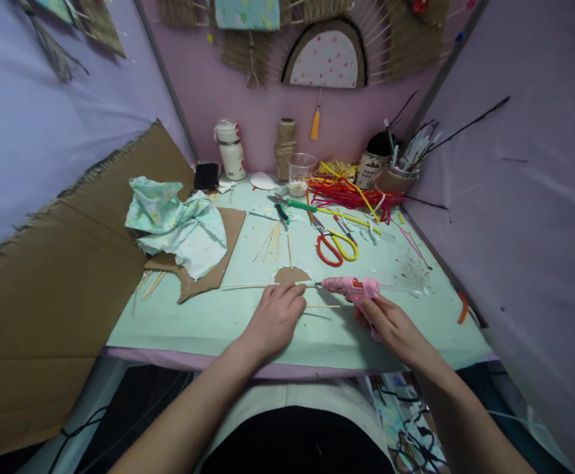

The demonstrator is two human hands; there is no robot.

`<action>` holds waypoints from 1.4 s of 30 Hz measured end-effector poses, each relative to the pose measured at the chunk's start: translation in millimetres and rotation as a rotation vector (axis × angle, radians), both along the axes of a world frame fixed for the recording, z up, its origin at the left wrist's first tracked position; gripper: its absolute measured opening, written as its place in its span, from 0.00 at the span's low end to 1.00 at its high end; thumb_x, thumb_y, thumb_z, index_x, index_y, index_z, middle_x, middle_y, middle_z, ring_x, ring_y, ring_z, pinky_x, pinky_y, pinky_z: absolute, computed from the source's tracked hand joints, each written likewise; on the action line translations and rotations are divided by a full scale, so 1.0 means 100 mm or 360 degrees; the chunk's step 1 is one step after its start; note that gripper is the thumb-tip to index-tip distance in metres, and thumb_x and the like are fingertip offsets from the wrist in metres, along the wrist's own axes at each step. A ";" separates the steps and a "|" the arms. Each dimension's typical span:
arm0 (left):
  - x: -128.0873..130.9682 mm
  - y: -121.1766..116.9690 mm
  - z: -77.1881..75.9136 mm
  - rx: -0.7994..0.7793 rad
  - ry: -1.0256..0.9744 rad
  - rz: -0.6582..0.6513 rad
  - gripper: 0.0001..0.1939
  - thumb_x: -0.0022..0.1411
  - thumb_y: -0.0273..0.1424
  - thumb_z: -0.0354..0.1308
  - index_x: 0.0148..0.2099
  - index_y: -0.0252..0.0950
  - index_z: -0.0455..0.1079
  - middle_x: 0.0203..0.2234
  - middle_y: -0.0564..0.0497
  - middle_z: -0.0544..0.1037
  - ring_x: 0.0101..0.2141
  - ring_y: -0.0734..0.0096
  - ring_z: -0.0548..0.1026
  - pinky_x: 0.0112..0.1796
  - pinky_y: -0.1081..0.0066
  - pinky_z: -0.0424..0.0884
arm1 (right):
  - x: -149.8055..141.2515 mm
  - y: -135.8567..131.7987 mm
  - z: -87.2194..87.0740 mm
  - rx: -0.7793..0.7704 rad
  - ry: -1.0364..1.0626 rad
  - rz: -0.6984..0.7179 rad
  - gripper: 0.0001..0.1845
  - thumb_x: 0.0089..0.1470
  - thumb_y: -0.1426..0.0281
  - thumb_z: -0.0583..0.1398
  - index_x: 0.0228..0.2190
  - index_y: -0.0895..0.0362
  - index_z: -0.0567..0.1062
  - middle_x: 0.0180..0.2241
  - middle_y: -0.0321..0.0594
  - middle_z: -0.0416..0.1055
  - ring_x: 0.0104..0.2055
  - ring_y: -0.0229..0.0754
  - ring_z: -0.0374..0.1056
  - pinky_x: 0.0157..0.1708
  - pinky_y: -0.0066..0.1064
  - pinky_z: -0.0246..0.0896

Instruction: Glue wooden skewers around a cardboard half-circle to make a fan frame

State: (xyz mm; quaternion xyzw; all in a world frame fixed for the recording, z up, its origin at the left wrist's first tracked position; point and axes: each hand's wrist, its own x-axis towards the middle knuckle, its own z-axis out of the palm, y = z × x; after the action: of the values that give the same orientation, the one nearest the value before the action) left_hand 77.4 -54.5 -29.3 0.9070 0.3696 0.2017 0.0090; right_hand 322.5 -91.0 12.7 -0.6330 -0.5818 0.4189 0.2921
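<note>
Brown cardboard half-disc point(291, 275): left hand point(276, 317)'s 1 o'clock — probably light, bendable; best steadied by flat face.
Left grip: fingertips at straight edge; pinch — cannot tell.
Right hand point(392, 326): wrapped round pink plastic glue gun point(351, 288).

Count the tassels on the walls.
3: an orange tassel below the dotted half-circle, a twine tassel further left on the back wall, a frayed tassel on the left wall. More may be cut off.
</note>
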 end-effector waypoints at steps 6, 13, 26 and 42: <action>0.00 0.00 0.00 0.0008 -0.0015 0.0011 0.11 0.67 0.20 0.48 0.40 0.35 0.70 0.55 0.45 0.75 0.54 0.57 0.68 0.48 0.57 0.64 | 0.01 0.01 -0.02 0.0000 0.0001 -0.0006 0.33 0.55 0.38 0.49 0.26 0.54 0.69 0.20 0.35 0.62 0.22 0.39 0.59 0.22 0.31 0.57; 0.00 0.00 -0.01 0.0016 -0.0017 0.0006 0.09 0.67 0.20 0.49 0.40 0.35 0.69 0.55 0.46 0.75 0.54 0.56 0.68 0.49 0.57 0.64 | 0.01 0.01 0.03 -0.0032 -0.0011 0.0009 0.31 0.55 0.39 0.50 0.26 0.54 0.69 0.21 0.35 0.62 0.22 0.39 0.60 0.23 0.31 0.59; 0.00 0.00 -0.01 0.0048 -0.0029 0.0017 0.09 0.66 0.20 0.49 0.39 0.35 0.69 0.55 0.46 0.75 0.53 0.57 0.68 0.48 0.58 0.64 | 0.27 0.03 0.05 0.0251 -0.0301 -0.0132 0.29 0.57 0.44 0.48 0.28 0.54 0.72 0.20 0.37 0.64 0.22 0.41 0.60 0.23 0.32 0.56; 0.08 -0.02 0.14 0.0240 -0.0246 0.0101 0.09 0.69 0.25 0.53 0.37 0.37 0.73 0.29 0.52 0.75 0.34 0.69 0.68 0.39 0.67 0.59 | 0.68 0.04 -0.06 0.1022 -0.1673 -0.0476 0.21 0.63 0.56 0.55 0.46 0.59 0.75 0.47 0.57 0.72 0.46 0.59 0.66 0.39 0.46 0.61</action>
State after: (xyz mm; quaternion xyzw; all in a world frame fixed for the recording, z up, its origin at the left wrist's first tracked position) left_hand 85.2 -56.5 -15.5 0.8746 0.3802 0.2986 -0.0372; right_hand 390.4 -87.3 6.3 -0.7094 -0.6496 -0.1887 0.1982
